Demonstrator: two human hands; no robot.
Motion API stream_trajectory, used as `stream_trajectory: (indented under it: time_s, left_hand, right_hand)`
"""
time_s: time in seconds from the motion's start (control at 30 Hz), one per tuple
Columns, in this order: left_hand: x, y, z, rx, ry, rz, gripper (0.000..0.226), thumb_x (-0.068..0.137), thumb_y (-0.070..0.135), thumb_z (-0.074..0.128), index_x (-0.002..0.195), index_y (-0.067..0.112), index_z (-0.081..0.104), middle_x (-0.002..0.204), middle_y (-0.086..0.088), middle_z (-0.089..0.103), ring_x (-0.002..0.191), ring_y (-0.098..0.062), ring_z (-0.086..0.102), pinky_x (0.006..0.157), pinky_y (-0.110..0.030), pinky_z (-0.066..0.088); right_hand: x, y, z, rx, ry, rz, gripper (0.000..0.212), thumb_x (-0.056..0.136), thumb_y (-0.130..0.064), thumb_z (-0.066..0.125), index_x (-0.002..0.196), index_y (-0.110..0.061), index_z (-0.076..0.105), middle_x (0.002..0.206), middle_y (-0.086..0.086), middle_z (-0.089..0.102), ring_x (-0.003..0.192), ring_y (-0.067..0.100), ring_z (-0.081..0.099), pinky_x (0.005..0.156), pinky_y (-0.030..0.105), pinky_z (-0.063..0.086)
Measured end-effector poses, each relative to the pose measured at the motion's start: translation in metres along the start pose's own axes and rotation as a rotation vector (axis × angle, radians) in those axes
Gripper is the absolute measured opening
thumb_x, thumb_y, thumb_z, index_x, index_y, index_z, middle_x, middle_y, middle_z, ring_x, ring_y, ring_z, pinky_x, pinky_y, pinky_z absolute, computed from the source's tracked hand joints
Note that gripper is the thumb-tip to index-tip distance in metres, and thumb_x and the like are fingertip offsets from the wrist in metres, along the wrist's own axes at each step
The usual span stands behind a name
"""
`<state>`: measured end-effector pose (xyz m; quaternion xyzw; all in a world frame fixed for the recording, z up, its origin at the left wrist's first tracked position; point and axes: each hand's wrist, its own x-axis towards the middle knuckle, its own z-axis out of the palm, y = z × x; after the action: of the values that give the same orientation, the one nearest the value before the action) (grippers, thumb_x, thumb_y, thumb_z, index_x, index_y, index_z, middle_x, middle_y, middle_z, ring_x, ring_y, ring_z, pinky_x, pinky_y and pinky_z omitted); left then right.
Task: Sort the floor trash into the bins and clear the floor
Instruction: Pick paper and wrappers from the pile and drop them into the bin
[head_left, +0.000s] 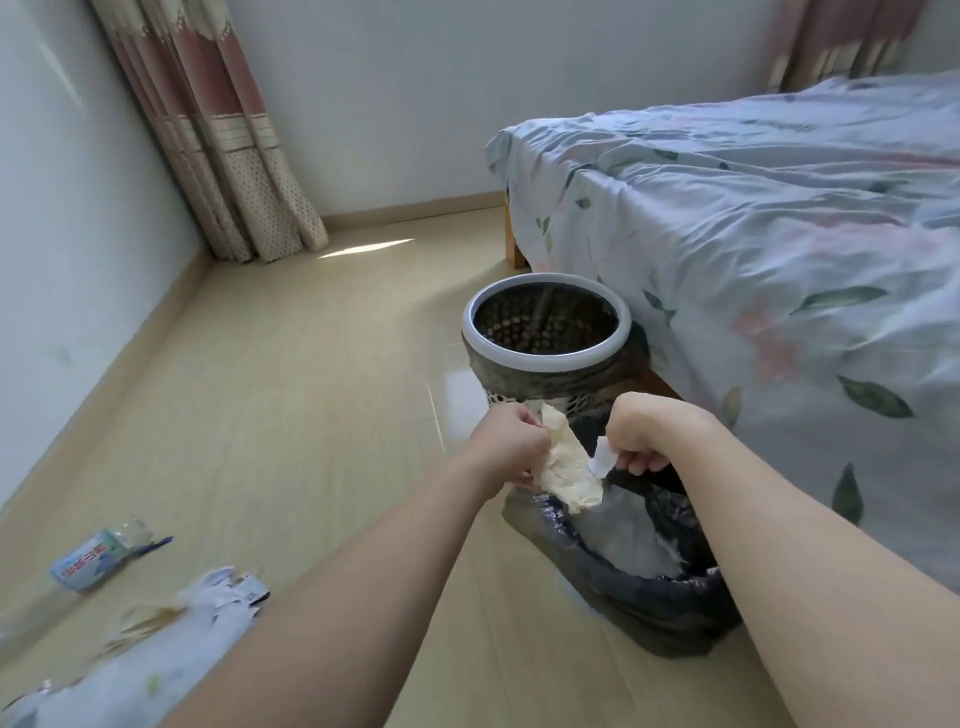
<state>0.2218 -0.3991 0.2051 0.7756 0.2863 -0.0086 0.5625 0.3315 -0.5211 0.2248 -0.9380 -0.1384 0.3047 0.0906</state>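
My left hand (511, 447) grips a crumpled cream-coloured tissue (566, 473), held above the near bin (660, 597), which has a dark bag liner and pale paper inside. My right hand (641, 434) pinches a small white scrap of paper (602, 460) over the same bin. Behind it stands a second bin (545, 358) with a grey rim and a perforated white wall, lined dark. More trash lies on the floor at the lower left: a blue and white packet (85, 564), a clear plastic piece (135, 530), and white paper scraps (223, 592).
A bed (753, 249) with a pale floral cover fills the right side, right beside both bins. A curtain (218, 156) hangs in the far left corner. Walls run along the left and back of the wooden floor (311, 415).
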Motion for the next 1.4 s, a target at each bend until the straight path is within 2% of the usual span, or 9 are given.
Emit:
stream_trajectory:
  time_s: [0.13,0.23,0.33,0.5,0.7,0.93,1.17,1.27,1.4]
  left_hand:
    - [0.022,-0.006,0.052,0.092,0.011,0.003,0.011,0.082,0.006,0.052,0.088,0.006,0.062,0.089,-0.014,0.063,0.083,-0.029,0.066,0.066,-0.042,0.062]
    - [0.031,-0.010,0.069,0.063,-0.076,-0.042,0.018,0.083,0.008,0.053,0.094,0.000,0.065,0.082,-0.018,0.064,0.074,-0.032,0.068,0.067,-0.038,0.061]
    - [0.039,-0.012,0.057,0.067,-0.057,-0.016,0.017,0.083,0.010,0.048,0.085,0.003,0.064,0.072,-0.012,0.059,0.065,-0.028,0.060,0.063,-0.034,0.053]
    - [0.025,-0.036,-0.035,0.224,0.080,0.065,0.019,0.086,0.019,0.049,0.092,0.013,0.066,0.089,-0.007,0.070,0.083,-0.023,0.070,0.076,-0.040,0.059]
    - [-0.026,-0.112,-0.176,0.447,0.227,-0.040,0.016,0.089,0.016,0.050,0.093,0.016,0.066,0.097,-0.002,0.068,0.091,-0.022,0.067,0.077,-0.033,0.052]
    - [-0.120,-0.235,-0.328,0.638,0.287,-0.316,0.021,0.091,0.014,0.047,0.101,0.017,0.065,0.095,0.004,0.062,0.091,-0.016,0.056,0.080,-0.027,0.047]
    - [-0.161,-0.336,-0.385,0.649,0.283,-0.439,0.021,0.090,0.018,0.047,0.100,0.024,0.066,0.104,0.010,0.064,0.090,-0.009,0.056,0.064,-0.021,0.042]
    - [-0.157,-0.356,-0.397,0.645,0.309,-0.443,0.022,0.092,0.015,0.047,0.102,0.020,0.066,0.099,0.010,0.063,0.080,-0.007,0.052,0.051,-0.016,0.030]
    - [-0.137,-0.383,-0.402,0.512,0.333,-0.386,0.019,0.087,0.011,0.051,0.093,0.017,0.067,0.095,0.003,0.064,0.085,-0.014,0.057,0.058,-0.018,0.037]
  right_hand:
    - [0.007,0.028,-0.004,-0.045,-0.031,0.070,0.016,0.096,-0.013,0.046,0.089,-0.002,0.055,0.088,0.011,0.062,0.063,0.020,0.054,0.052,0.025,0.044]
    - [0.005,0.038,-0.011,-0.097,-0.066,0.050,0.032,0.099,-0.010,0.042,0.130,-0.003,0.046,0.093,0.012,0.052,0.070,0.021,0.048,0.061,0.029,0.043]
    - [0.006,0.038,-0.012,-0.063,-0.055,0.030,0.044,0.099,-0.011,0.044,0.142,-0.004,0.037,0.107,0.015,0.051,0.091,0.027,0.055,0.069,0.029,0.048]
    - [0.016,-0.023,0.011,0.116,-0.016,-0.120,0.035,0.091,-0.022,0.052,0.124,-0.011,0.054,0.103,0.010,0.065,0.092,0.025,0.066,0.085,0.037,0.055]
    - [-0.019,-0.147,0.075,0.077,0.032,-0.526,0.028,0.085,-0.009,0.050,0.105,0.000,0.067,0.083,0.008,0.065,0.075,0.024,0.062,0.066,0.033,0.050]
    - [-0.075,-0.289,0.220,-0.033,-0.143,-0.839,0.024,0.086,-0.014,0.051,0.105,-0.020,0.064,0.101,-0.004,0.058,0.086,0.015,0.057,0.066,0.025,0.043]
    - [-0.085,-0.336,0.328,-0.282,-0.295,-0.823,0.030,0.088,-0.019,0.056,0.116,-0.010,0.062,0.110,0.004,0.061,0.092,0.023,0.058,0.085,0.025,0.047]
    - [-0.084,-0.342,0.354,-0.405,-0.309,-0.830,0.036,0.090,-0.031,0.059,0.121,-0.013,0.058,0.117,0.001,0.062,0.094,0.018,0.054,0.078,0.024,0.040]
    - [-0.080,-0.345,0.374,-0.556,-0.210,-0.868,0.030,0.088,-0.029,0.058,0.113,-0.013,0.061,0.113,0.002,0.062,0.098,0.021,0.059,0.070,0.030,0.041]
